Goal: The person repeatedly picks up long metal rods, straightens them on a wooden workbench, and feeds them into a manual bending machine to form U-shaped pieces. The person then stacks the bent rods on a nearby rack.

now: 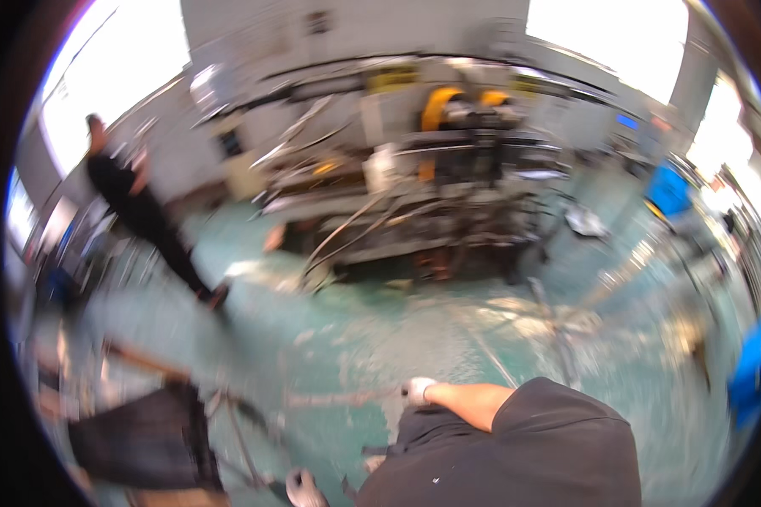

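Note:
My right hand (418, 390), in a white glove, is closed at the end of a long thin reddish-brown bar (347, 398). The bar reaches left above the green floor, and motion blur hides its exact kind. Low in the picture is my left hand (304, 488), also gloved and curled like a fist; whatever it may grip is too smeared to name. Left of it stands a dark, seat-like panel (144, 439) with a thin metal frame (243, 444) beside it.
A long machine (448, 194) with yellow round parts runs along the far wall, hoses hanging down to the floor. At the left, a person in dark clothes (139, 198) stands facing it. Blue bins (670, 188) and metal stock line the right side.

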